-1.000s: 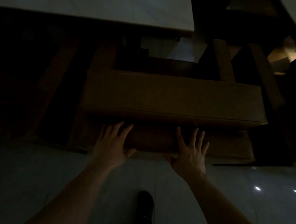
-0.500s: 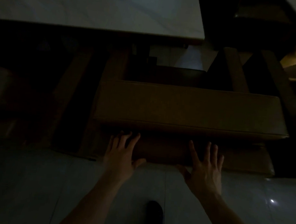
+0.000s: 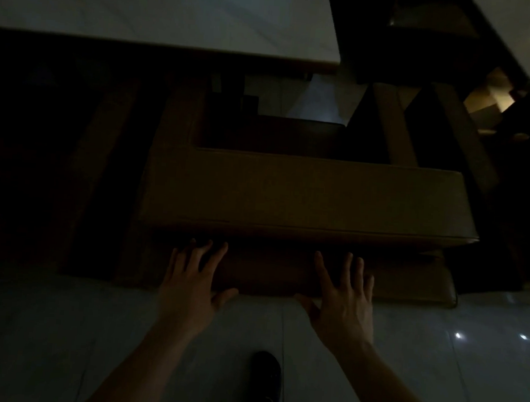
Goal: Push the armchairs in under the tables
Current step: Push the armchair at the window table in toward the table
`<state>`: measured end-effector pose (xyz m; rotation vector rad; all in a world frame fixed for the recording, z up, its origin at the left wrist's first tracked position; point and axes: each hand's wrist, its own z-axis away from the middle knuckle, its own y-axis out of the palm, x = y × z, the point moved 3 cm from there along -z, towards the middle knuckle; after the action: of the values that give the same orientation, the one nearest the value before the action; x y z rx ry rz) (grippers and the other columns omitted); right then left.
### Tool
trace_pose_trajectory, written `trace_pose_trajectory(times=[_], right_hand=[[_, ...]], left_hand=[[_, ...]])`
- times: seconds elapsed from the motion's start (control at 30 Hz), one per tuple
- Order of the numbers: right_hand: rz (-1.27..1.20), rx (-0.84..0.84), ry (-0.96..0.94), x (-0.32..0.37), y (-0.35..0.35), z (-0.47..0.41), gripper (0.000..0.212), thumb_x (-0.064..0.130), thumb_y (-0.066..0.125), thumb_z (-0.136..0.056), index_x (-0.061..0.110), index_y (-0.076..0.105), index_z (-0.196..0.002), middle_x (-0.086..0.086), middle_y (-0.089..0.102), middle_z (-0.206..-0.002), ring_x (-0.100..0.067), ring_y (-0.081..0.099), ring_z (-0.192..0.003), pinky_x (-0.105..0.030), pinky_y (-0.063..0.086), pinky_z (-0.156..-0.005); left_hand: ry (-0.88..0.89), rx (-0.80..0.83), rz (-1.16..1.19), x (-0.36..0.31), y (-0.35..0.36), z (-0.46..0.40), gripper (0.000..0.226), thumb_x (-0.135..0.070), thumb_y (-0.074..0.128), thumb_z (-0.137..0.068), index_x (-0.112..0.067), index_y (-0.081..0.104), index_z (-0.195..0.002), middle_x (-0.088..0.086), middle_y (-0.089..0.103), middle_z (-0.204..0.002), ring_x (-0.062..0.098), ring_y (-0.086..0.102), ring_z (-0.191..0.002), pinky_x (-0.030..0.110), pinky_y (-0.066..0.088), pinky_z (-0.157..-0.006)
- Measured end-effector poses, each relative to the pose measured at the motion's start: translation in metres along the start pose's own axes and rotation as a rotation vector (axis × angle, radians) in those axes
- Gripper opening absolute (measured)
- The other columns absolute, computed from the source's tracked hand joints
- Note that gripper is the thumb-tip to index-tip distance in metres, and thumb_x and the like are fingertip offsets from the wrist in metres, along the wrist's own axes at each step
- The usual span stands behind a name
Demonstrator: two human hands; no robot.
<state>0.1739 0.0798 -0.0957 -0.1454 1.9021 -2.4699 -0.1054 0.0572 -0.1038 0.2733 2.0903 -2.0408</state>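
Against the back of the boxy brown upholstered armchair lie both hands, fingers straight and spread, holding nothing. On the chair's back panel, below its padded top edge, the left hand sits left of centre and the right hand right of centre; contact looks likely, though the dim light leaves it uncertain. Beyond the chair's seat stands the pale rectangular table, its near edge over the chair's front. Behind the chair, on the glossy light tiled floor, a dark shoe shows between the forearms.
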Motion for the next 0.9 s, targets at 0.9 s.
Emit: trace_pose_trajectory(times=[0.9], right_hand=[[-0.064,0.044,-0.021,0.007,-0.004,-0.020,0.086,0.082,0.012,-0.085,0.039,0.007,-0.159,-0.025,0.002,-0.166,-0.044,-0.006,-0.152,-0.065,0.009,-0.121]], left_hand=[[-0.060,0.057,-0.005,0.004,-0.009,-0.017,0.082,-0.070,0.056,-0.081,-0.035,0.030,-0.151,0.001,0.039,-0.149,0.029,0.020,-0.137,0.051,0.025,-0.117]])
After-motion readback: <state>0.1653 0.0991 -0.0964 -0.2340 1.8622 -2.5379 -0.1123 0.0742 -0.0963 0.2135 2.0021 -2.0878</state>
